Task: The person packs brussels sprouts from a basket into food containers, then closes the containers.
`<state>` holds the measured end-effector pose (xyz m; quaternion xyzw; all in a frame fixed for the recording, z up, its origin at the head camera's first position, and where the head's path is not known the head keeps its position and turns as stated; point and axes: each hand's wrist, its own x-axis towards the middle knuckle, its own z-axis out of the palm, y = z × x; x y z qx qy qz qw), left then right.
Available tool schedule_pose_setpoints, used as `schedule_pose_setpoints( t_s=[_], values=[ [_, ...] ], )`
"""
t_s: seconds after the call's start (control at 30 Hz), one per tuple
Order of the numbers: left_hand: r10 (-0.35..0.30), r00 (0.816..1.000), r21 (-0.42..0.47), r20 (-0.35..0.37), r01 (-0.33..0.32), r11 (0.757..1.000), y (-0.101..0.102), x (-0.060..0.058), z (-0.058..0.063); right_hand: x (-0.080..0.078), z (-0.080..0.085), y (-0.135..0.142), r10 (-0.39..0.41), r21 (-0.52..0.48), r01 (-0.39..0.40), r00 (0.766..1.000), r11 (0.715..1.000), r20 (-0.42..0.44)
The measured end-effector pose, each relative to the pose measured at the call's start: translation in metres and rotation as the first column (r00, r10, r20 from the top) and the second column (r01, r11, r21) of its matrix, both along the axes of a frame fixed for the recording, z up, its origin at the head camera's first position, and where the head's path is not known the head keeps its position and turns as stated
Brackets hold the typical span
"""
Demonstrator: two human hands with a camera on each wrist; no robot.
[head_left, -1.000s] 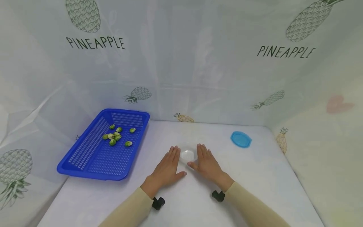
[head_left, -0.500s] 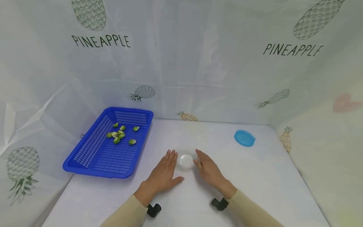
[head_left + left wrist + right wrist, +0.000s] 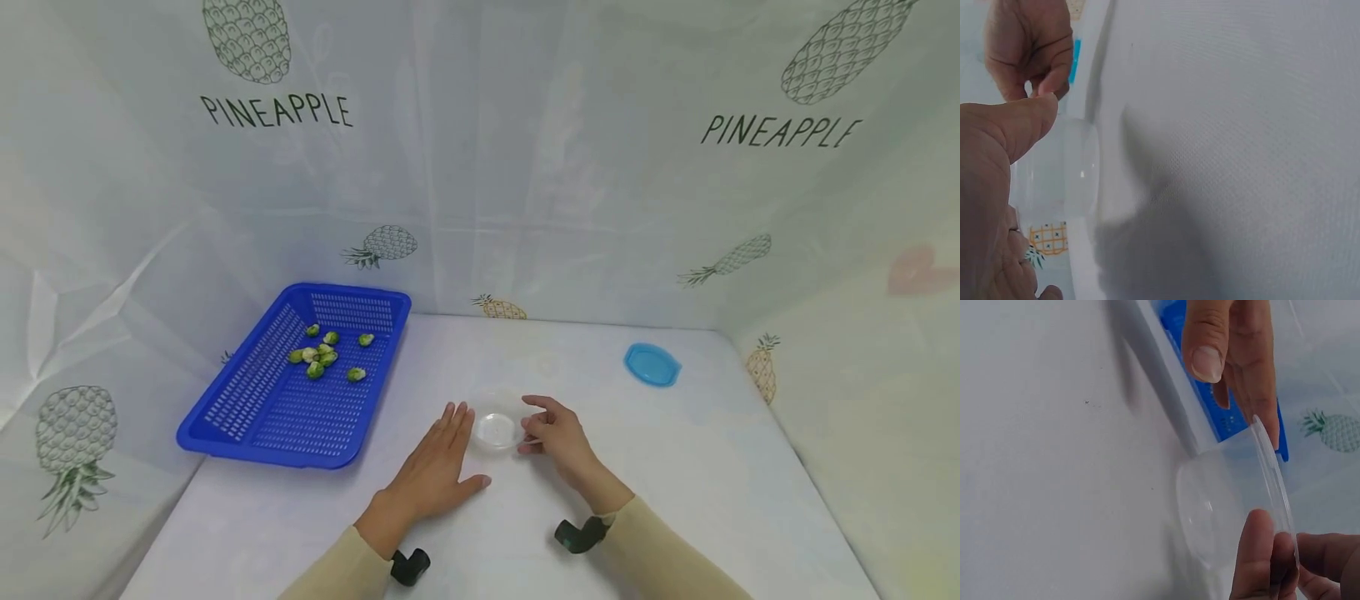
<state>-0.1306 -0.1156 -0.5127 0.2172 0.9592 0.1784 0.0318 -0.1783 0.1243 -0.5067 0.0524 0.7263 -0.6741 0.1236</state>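
Note:
A clear round plastic container (image 3: 497, 428) stands on the white tabletop between the hands, its open top up. My right hand (image 3: 562, 440) pinches its rim on the right side; in the right wrist view the fingers (image 3: 1254, 550) of that hand lie on both sides of the rim. On the opposite side, my left hand (image 3: 431, 467) is stretched out with straight fingers at the container's wall. Its thumb (image 3: 1022, 122) points away from the other fingers. Whether the left fingertips press on the plastic cannot be told.
A blue perforated basket (image 3: 360, 417) holding several Brussels sprouts (image 3: 315, 369) stands to the left. Toward the back right lies a light blue lid (image 3: 652, 365). Behind the table hangs a pale sheet (image 3: 495, 167) printed with pineapples.
My right hand's fingers have gone from straight beside the container to pinching its rim. The left hand has stayed outstretched at the left side. The head view has shifted slightly.

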Motion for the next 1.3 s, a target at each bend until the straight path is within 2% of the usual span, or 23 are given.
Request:
schedule_pose_setpoints(
  t_s=[0.43,0.77,1.13,1.3],
  values=[
    [-0.029,0.998,-0.02,0.05,0.03,0.999,-0.008,-0.005,0.004,-0.009,-0.002,0.005,-0.004,-0.11,0.013,0.997,0.994,0.08],
    [-0.031,0.998,0.004,0.053,0.031,1.0,-0.007,-0.002,0.007,-0.011,-0.003,0.005,-0.016,-0.113,0.023,0.998,0.993,0.065],
    [-0.033,0.998,0.03,0.055,0.031,0.999,-0.008,-0.003,0.007,-0.018,-0.001,0.008,0.039,-0.109,-0.028,0.994,0.994,0.099],
    [-0.031,0.997,0.004,0.077,0.031,1.0,-0.007,-0.005,0.009,-0.017,-0.001,0.008,0.017,-0.122,-0.006,0.996,0.992,0.088]
  ],
)
